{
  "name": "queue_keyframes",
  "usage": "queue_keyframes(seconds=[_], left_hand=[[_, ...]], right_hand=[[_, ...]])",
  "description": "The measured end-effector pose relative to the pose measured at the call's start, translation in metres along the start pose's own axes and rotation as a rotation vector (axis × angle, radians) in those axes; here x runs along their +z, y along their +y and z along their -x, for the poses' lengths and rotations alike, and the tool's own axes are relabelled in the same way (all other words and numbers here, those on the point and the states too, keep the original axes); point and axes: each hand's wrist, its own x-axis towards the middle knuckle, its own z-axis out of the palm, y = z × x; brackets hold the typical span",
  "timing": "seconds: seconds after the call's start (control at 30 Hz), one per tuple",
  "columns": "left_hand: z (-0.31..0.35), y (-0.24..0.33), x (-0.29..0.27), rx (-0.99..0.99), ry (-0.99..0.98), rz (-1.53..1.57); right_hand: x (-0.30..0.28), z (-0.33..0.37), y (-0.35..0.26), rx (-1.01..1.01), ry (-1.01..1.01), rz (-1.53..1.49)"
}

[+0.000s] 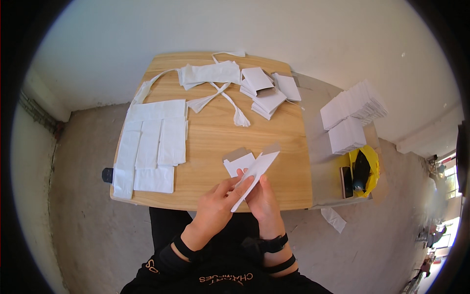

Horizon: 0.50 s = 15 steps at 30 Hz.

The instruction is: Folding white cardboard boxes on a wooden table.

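Note:
A white folded-flat carton [256, 175] is held tilted above the table's near edge, its greyish flap pointing up and away. My left hand [215, 202] grips it from the left, fingers along its face. Behind its right side, my right hand [264, 200] holds it too, the thumb up near the edge; some of those fingers are hidden by the carton. Just beyond my hands, another flat white carton [239, 163] with a grey flap lies on the wooden table [245, 142].
Flat white plastic bags [154, 142] cover the table's left side; a white bundle [210, 73] with loose strips lies at the back. White cartons [267, 100] are piled back right. On a lower right surface stand carton stacks [350, 110], a phone [346, 181] and a yellow bag [373, 166].

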Motion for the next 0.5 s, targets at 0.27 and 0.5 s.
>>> queue_keyframes(seconds=[0.27,0.5], left_hand=[[0.001,-0.002,0.001,0.054,0.001,-0.011],[-0.001,-0.002,-0.017,-0.036,-0.201,0.185]], right_hand=[[-0.005,0.001,-0.008,0.031,-0.021,0.016],[0.001,0.000,-0.012,-0.096,-0.100,0.108]])
